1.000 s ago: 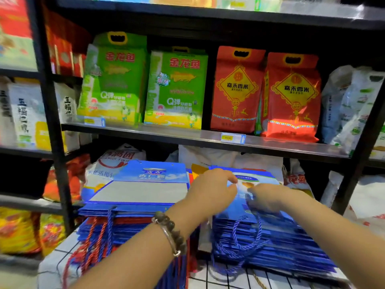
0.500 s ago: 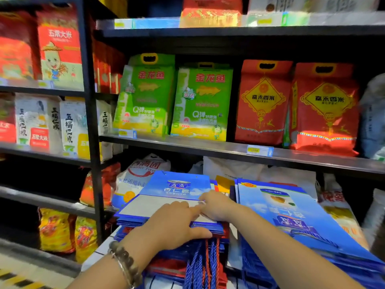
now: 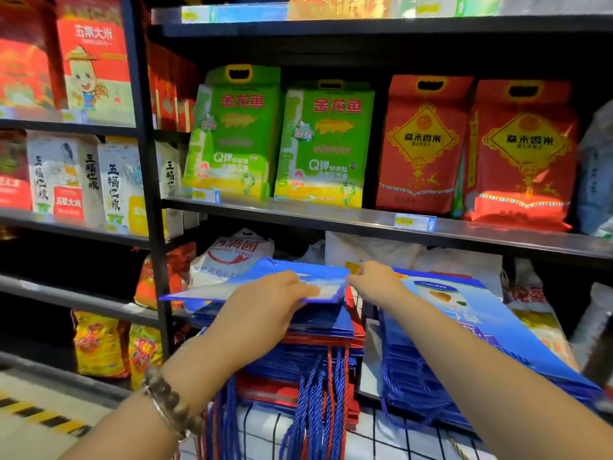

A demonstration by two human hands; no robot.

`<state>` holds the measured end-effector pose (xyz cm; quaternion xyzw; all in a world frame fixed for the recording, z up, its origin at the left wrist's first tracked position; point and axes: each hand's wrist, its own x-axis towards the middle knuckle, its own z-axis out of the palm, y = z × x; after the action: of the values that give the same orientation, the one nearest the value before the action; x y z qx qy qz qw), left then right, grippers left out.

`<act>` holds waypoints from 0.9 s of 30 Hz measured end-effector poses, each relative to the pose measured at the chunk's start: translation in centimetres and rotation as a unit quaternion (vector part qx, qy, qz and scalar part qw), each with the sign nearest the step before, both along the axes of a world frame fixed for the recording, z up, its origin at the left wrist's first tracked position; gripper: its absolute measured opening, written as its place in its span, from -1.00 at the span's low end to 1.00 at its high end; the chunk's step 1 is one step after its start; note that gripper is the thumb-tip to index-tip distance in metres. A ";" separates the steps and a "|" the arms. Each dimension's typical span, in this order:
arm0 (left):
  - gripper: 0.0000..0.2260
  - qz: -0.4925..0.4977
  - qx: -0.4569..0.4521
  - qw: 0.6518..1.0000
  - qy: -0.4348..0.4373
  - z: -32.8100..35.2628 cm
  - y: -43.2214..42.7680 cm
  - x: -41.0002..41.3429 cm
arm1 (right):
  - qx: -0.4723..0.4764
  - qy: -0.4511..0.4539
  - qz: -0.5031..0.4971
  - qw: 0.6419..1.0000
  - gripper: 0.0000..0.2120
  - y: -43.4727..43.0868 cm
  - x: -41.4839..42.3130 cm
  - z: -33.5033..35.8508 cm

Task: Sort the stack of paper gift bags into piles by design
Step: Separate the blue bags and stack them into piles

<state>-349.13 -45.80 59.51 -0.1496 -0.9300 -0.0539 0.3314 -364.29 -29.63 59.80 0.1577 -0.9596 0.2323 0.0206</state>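
Blue sky-print bag (image 3: 232, 287) lifted off stack (image 3: 318, 327); left hand (image 3: 265, 313) grips edge, right hand (image 3: 374, 282) pinches corner.

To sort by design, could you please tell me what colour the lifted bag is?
The lifted bag is blue and white; head view.

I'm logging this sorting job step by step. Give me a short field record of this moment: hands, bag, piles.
lifted bag: blue, held tilted above the left stack
left hand: grips the lifted bag at its near edge
right hand: pinches its right corner
left stack: blue and red bags mixed
right pile: blue bags, as far as visible
behind: rice bags on a shelf
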 end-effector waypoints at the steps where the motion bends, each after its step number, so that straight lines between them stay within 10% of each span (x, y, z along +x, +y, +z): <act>1: -0.74 -0.015 0.018 0.999 0.031 0.5 -0.3 0.4 | -0.042 -0.037 -0.019 0.998 -0.71 0.3 -0.1 0.0; 3: -0.73 -0.051 0.046 0.996 0.058 0.6 -1.1 0.8 | -0.252 -0.205 -0.039 0.945 -0.72 0.1 0.0 -0.2; 5: -0.71 -0.091 0.062 0.992 0.056 0.5 -1.8 0.8 | -0.486 -0.320 -0.052 0.812 -0.67 -0.2 -0.1 0.0; 8: -0.75 -0.172 0.119 0.976 0.057 0.6 -2.6 1.4 | -0.679 -0.360 -0.046 0.638 -0.45 -0.2 -1.1 0.6; 10: -0.78 -0.195 0.134 0.970 0.055 0.9 -3.2 1.7 | -0.725 -0.356 -0.063 0.586 -0.27 0.7 -1.4 1.1; 16: -0.60 -0.124 0.153 0.980 0.035 2.3 -6.8 1.4 | -0.729 -0.328 -0.054 0.598 -0.84 3.9 -0.5 3.9; 23: -0.61 0.237 0.196 0.946 -0.102 1.1 -7.6 -0.6 | -0.764 -0.233 -0.085 0.595 -0.81 3.1 2.6 3.5; 27: -0.55 0.225 0.180 0.953 -0.100 -0.3 -3.1 -0.4 | -0.804 -0.159 -0.124 0.559 -0.70 1.3 6.8 2.0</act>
<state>-349.57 -48.89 59.24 0.1314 -0.9428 -0.1590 0.2619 -357.51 -28.30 61.84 -0.0843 -0.3726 0.9240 0.0147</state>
